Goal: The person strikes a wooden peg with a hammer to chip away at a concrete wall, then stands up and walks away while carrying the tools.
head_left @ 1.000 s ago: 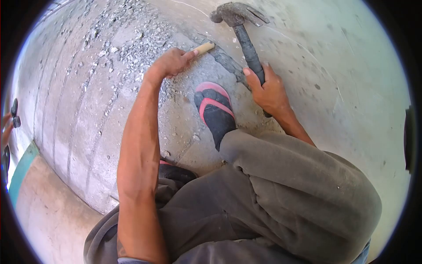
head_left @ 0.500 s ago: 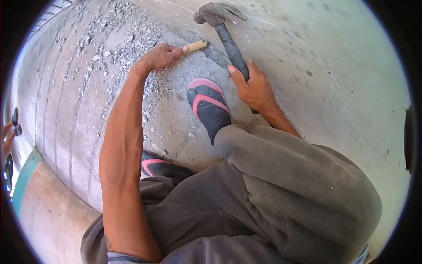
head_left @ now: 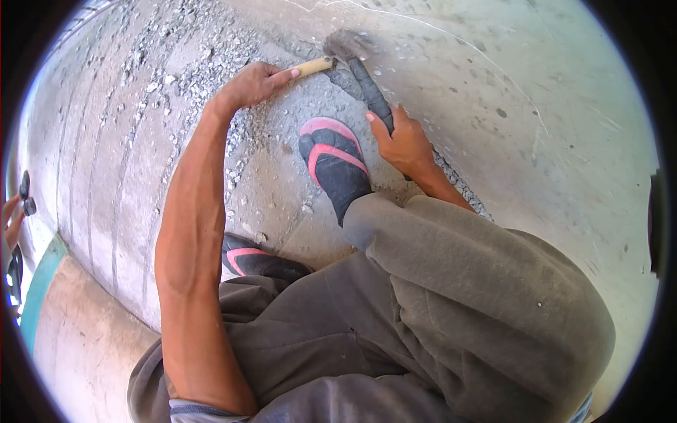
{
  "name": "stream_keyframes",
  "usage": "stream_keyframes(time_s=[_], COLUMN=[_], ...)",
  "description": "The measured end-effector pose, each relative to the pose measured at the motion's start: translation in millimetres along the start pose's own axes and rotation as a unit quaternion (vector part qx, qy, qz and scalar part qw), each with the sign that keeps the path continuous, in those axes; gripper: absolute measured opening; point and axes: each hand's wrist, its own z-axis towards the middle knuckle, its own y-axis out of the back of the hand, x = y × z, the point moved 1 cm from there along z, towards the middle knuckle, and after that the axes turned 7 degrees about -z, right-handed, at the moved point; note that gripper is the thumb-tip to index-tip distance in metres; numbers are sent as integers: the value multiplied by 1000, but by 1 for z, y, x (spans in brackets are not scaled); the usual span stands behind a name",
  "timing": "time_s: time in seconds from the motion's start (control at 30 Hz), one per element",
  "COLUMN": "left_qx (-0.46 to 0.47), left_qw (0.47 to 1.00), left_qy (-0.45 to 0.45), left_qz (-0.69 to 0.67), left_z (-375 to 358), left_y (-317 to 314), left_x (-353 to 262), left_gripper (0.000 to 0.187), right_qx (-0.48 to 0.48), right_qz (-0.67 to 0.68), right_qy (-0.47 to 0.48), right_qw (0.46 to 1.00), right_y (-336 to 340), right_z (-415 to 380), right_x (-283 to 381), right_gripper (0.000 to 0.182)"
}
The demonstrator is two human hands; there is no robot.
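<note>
My left hand (head_left: 257,84) is closed around a tan-handled chisel (head_left: 314,67), thumb along its side; its blade does not show. The dark-ringed end of the handle points right, toward the hammer head. In my right hand (head_left: 407,144) is a claw hammer (head_left: 371,95), gripped low on its dark wrapped handle. Its grey head is blurred and overlaps the area just beyond the chisel's end. Beneath the tools lies a chipped dark patch (head_left: 345,83) in the concrete surface.
Broken concrete bits (head_left: 190,77) lie scattered to the left and around my hands. My foot in a pink-strapped sandal (head_left: 335,158) stands between my arms, the other sandal (head_left: 257,262) lower left. A teal stripe (head_left: 41,285) edges the lower left. Part of another person (head_left: 15,218) shows far left.
The hammer head has dropped from above toward the end of the chisel and is now blurred. My left hand keeps its hold, and the view has shifted slightly.
</note>
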Motion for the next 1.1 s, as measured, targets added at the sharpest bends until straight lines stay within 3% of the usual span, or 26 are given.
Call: stream_keyframes(time_s=[0.1,0.2,0.3,0.4,0.5,0.6,0.7,0.73,0.83,0.97,1.1], left_qx=[-30,-52,-38,-26,-28,-34,-62,-35,-81,-79,-33], left_qw=[999,997,998,998,998,998,994,995,996,996,999], left_qy=[-36,-54,-51,-32,-32,-46,-75,-71,-21,-45,-5], left_qz=[-3,8,20,37,41,37,56,55,-30,-9,-3], left_z=[0,2,4,3,3,4,5,6,1,4,2], left_y=[-5,-7,-5,-6,-7,-9,-13,-11,-6,-3,-7], left_x=[2,4,1,0,0,5,5,6,0,7,4], left_gripper=[64,65,66,66,66,67,68,68,68,65,67], right_qx=[6,35,-67,-87,-91,-54,32,19,-21,-49,-65], right_qz=[-57,13,45,129,110,-29,-61,-51,-11,84,113], right_qy=[-2,-4,144,115,116,30,-18,3,50,74,88], right_qw=[998,999,986,981,983,998,997,998,998,993,988], right_y=[-5,28,55,64,46,-13,-11,-8,18,45,42], right_z=[3,5,7,10,3,-6,-3,-4,5,12,8], right_x=[-7,21,48,61,47,-3,-4,1,19,45,44], right_gripper=[47,43,35,29,34,39,43,42,40,36,36])
